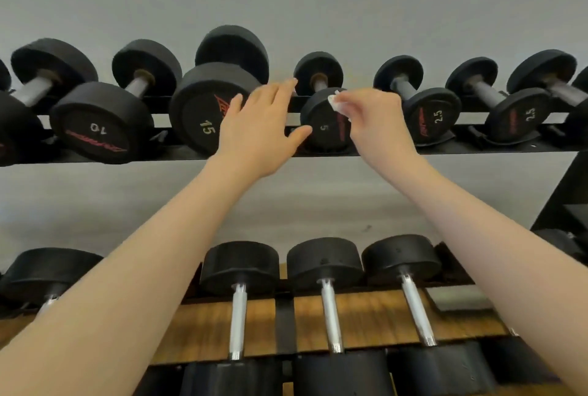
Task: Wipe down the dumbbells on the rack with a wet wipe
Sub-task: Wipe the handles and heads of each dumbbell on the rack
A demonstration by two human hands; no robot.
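Head-worn view, close, facing forward and slightly up at rack (261, 153).

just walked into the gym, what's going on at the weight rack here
A person is cleaning black rubber-headed dumbbells on a black metal rack. The right hand pinches a small white wet wipe against the top of the near head of the black dumbbell marked 5 on the upper shelf. The left hand is open, its fingers spread, reaching between the black dumbbell marked 15 and the 5, thumb close to the 5's face.
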